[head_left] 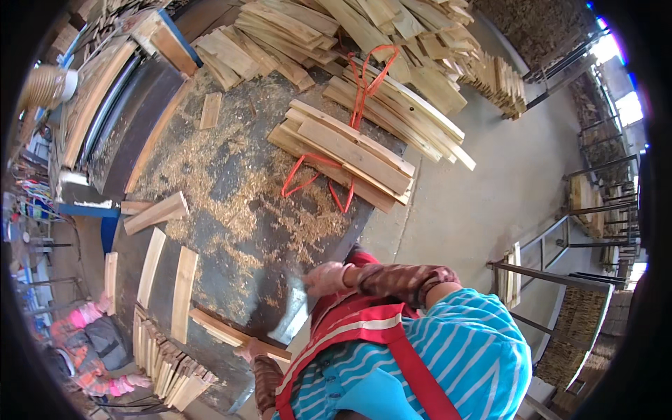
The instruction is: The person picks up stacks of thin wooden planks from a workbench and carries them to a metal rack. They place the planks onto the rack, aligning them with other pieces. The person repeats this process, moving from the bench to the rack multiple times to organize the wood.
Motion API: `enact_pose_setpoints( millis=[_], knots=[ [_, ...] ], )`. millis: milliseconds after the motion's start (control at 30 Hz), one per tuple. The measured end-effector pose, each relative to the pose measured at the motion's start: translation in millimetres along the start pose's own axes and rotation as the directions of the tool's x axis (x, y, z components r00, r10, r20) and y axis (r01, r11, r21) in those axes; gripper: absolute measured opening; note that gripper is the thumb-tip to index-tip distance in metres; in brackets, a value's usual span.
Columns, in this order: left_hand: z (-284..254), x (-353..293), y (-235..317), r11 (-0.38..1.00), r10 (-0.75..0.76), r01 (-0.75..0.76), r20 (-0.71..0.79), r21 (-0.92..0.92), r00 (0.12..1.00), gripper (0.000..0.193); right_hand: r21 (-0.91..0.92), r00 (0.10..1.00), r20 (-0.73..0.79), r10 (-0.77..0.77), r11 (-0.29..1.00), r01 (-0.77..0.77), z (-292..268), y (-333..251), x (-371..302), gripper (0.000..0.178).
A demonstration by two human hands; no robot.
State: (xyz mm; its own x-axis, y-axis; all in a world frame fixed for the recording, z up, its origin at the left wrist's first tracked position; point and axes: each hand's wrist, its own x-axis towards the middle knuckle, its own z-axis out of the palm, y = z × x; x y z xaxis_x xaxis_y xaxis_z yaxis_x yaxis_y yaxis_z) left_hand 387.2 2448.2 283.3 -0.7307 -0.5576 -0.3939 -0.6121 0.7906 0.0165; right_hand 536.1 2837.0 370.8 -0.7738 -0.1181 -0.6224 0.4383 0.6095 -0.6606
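Observation:
At the near left edge of the dark worktable [231,280], my left hand [249,348] is closed on a narrow wooden board [217,327]. Part of that board lies behind the hand. My right hand [326,279] hangs over the table's near side, close to my red apron [350,322]; its fingers are too indistinct to show whether they are closed. Below it is a pale, blurred patch I cannot make out. Two loose boards, one [184,294] nearer and one [151,267] farther left, lie beyond my left hand.
Sawdust [238,224] covers much of the worktable. A bundle of boards [350,147] with an orange strap [360,91] lies ahead, before larger stacks [413,42]. A machine [133,105] stands far left. At lower left, a co-worker [87,343] in pink gloves is beside upright boards [164,360].

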Motion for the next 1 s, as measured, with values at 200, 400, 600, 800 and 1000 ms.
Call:
enact_pose_setpoints(
  millis=[200,400,600,800,1000],
  knots=[
    [-37,-81,78,0.988,0.152,-0.153,-0.084,0.002,0.985,0.098,0.200,0.685,-0.696,0.215,0.974,-0.103,-113,125,-49,0.045],
    [15,-214,240,0.716,0.689,-0.649,0.109,-0.257,0.717,0.087,-0.036,0.419,-0.899,0.126,0.933,-0.359,-150,222,-91,0.078],
    [80,-322,383,0.247,0.950,-0.968,0.210,-0.051,0.231,0.079,0.129,0.519,-0.785,0.337,0.910,-0.395,-157,236,-76,0.077],
    [126,-357,457,-0.050,0.963,-0.971,0.271,0.234,0.016,0.075,0.705,0.629,-0.620,0.468,0.685,0.186,-177,251,-106,0.060],
    [120,-325,448,-0.236,0.938,-0.932,0.314,0.276,-0.145,0.033,0.542,0.434,-0.747,0.503,0.839,-0.040,-171,262,-133,0.062]
  ],
)
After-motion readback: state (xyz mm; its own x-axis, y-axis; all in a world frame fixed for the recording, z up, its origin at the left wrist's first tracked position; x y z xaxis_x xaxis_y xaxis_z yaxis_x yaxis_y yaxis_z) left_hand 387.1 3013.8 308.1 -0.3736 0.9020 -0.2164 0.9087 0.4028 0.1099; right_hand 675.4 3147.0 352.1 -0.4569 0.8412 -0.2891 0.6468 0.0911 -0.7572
